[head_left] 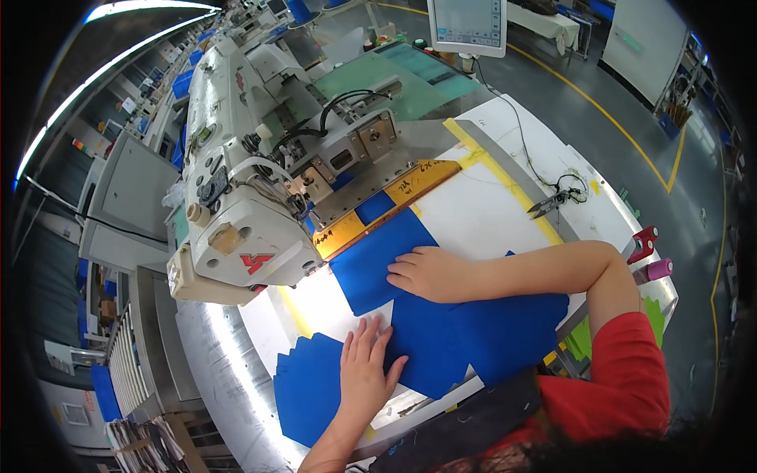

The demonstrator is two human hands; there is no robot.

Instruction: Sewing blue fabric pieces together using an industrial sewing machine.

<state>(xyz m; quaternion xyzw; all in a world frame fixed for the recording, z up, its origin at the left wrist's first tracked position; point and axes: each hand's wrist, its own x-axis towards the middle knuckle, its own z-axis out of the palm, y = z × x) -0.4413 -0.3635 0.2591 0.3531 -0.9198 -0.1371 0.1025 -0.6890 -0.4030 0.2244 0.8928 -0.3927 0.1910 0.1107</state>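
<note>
A blue fabric piece (374,256) lies on the white work surface (465,236), its far end under a yellow-edged clamp plate (432,178) of the sewing machine (229,181). My right hand (434,274) rests flat on this piece's near right part, fingers stretched out. Lower down, my left hand (364,372) lies palm down with its fingers spread, between two groups of blue pieces. Left of it is a fanned stack of blue fabric pieces (306,386). More overlapping blue pieces (505,339) lie under my right forearm and along the near edge.
Thread snips (546,206) and a thin cable lie on the right of the table. Red and purple thread spools (656,270) stand at its right edge, near green pieces (579,340). A screen (467,25) stands at the back. The machine head fills the left side.
</note>
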